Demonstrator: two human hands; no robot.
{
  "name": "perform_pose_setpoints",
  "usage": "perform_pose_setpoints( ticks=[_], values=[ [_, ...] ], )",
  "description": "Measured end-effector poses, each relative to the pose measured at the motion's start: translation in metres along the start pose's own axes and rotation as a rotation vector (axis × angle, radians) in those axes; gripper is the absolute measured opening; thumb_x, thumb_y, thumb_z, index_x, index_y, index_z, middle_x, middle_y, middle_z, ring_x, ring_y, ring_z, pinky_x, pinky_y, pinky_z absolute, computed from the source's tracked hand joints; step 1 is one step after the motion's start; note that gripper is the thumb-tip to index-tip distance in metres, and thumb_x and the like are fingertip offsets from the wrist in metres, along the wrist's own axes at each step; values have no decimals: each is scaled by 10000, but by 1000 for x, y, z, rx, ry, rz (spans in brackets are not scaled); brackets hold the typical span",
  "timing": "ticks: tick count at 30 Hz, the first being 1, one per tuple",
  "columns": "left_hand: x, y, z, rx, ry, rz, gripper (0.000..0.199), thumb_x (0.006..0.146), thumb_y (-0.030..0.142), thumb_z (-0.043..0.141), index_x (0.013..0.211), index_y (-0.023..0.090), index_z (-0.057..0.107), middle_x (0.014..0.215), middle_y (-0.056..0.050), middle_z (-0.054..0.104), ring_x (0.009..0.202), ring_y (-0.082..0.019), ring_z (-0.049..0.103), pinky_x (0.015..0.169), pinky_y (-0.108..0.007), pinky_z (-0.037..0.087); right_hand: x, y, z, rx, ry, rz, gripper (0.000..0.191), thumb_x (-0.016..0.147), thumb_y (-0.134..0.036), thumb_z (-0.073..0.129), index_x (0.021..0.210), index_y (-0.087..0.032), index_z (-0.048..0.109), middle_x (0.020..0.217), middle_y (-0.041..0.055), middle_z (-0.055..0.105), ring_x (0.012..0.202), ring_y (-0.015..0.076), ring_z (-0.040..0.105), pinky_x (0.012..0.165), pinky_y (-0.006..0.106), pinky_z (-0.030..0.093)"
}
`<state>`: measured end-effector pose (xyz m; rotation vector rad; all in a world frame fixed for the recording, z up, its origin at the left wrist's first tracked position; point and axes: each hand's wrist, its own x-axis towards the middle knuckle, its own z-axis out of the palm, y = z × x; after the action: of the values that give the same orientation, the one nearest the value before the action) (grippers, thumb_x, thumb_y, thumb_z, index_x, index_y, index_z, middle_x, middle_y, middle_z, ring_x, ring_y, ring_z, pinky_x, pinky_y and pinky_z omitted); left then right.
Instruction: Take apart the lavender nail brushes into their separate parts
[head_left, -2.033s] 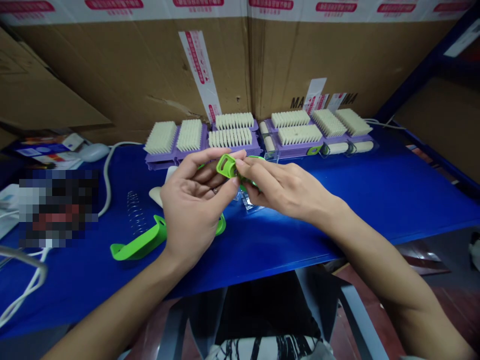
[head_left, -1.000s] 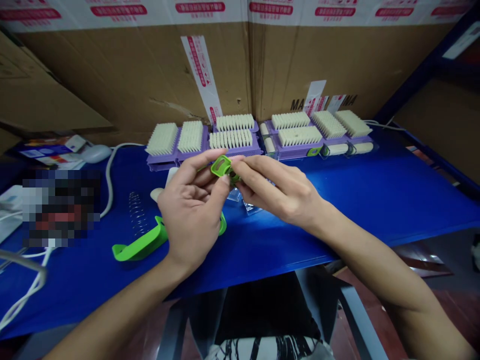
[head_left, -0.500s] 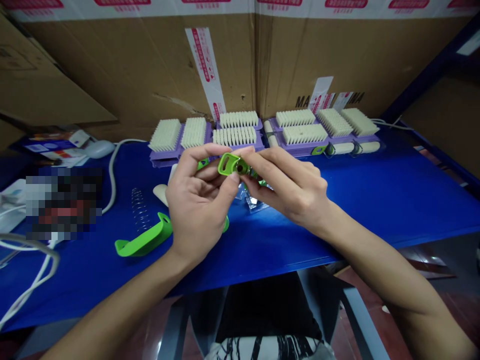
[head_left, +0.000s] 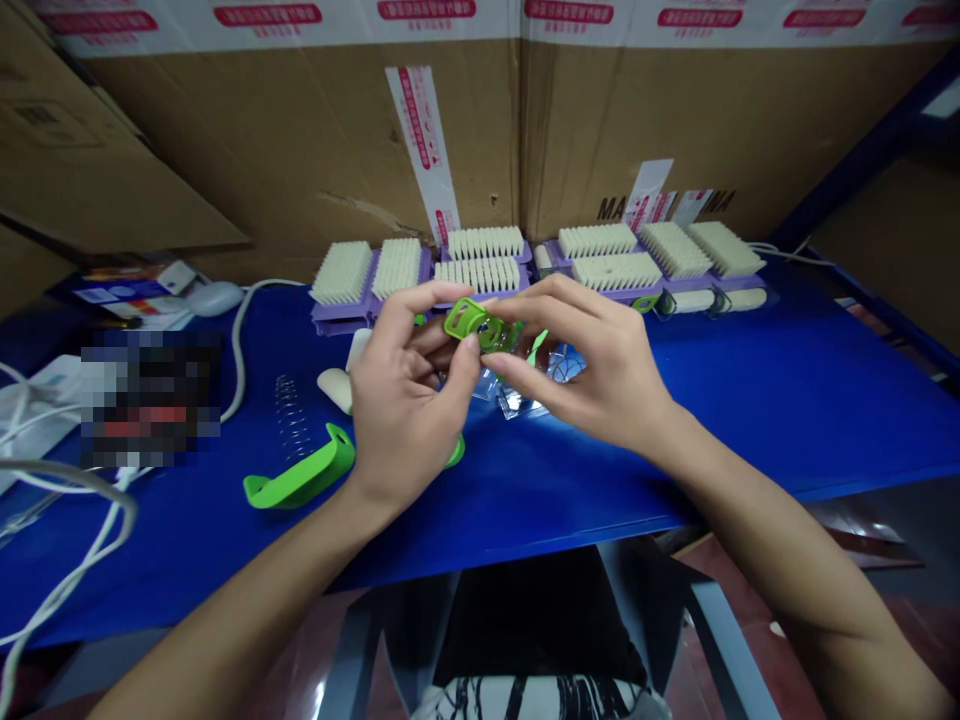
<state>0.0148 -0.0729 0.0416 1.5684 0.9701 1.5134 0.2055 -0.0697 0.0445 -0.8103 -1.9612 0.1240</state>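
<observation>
Green clip (head_left: 481,327) is mid-feed, raised between both hands. I've got left hand (head_left: 405,400) pinching its left end, thumb in front; right hand (head_left: 604,360) grips the right end, thumb and forefinger. Outward from clip: clear packet (head_left: 517,403) at 5 o'clock, green handle (head_left: 304,477) and spring (head_left: 292,420) at 8, mouse (head_left: 214,299) at 9, brushes (head_left: 476,275) 10 through 2, blue table (head_left: 750,400) under everything, cardboard (head_left: 337,130) at 12.
</observation>
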Motion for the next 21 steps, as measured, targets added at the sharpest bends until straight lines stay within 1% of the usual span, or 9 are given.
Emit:
perform_pose_setpoints(
  ticks=[3,5,6,8,11,13,16,18,21],
  values=[
    [7,-8,0,-68,-12,-63,355,893,219,908,1184,224,706,1056,-26,842,1099,-239,860,859,-273,742,8,9,-16,365,-163,284,519,1135,-643,591,1111,-187,838,1019,74,825,799,152,759,693,276,634],
    [12,-13,0,-147,-13,-172,387,847,192,909,1170,206,698,977,-20,835,970,-218,866,816,-280,745,10,21,-22,561,-207,450,611,1123,-721,543,1084,-186,835,1005,90,835,781,167,773,632,276,625],
    [15,-14,1,-190,-16,-242,391,826,167,894,1162,192,696,926,-17,828,898,-206,860,796,-285,745,10,27,-23,613,-203,503,591,1098,-724,596,1087,-180,827,1012,96,839,764,170,775,606,277,622],
    [18,-15,1,-262,-18,-381,392,793,118,843,1152,163,692,827,-12,806,772,-185,833,778,-303,749,9,37,-20,626,-170,548,484,1004,-643,795,1095,-168,803,987,83,837,711,159,759,562,266,605],
    [20,-9,1,-318,-17,-513,414,764,81,800,1157,129,682,723,-2,768,658,-161,780,761,-323,751,6,40,-8,586,-114,486,487,871,-469,973,1191,-170,761,941,33,814,675,125,718,549,236,569],
    [19,-4,0,-331,-32,-538,434,747,78,808,1158,118,676,677,13,742,606,-148,744,726,-324,747,4,36,-1,560,-94,391,538,842,-417,1001,1246,-185,732,955,10,798,692,108,703,580,225,559],
    [18,2,-2,-315,-98,-548,465,735,96,808,1179,105,673,658,12,738,586,-159,736,685,-341,747,1,32,2,489,-87,277,520,862,-405,987,1261,-204,723,988,1,778,710,99,696,606,222,559],
    [18,5,-4,-285,-141,-557,477,715,92,805,1171,110,665,652,12,739,590,-171,748,677,-350,749,1,31,-1,436,-116,228,517,906,-407,950,1332,-212,732,1081,23,777,735,99,697,608,224,566],
    [17,7,-5,-240,-205,-592,476,690,74,798,1136,131,645,644,22,735,589,-187,769,672,-346,748,3,32,-10,373,-236,153,603,928,-412,936,1462,-232,721,1221,55,768,782,101,692,638,225,574]
  ],
)
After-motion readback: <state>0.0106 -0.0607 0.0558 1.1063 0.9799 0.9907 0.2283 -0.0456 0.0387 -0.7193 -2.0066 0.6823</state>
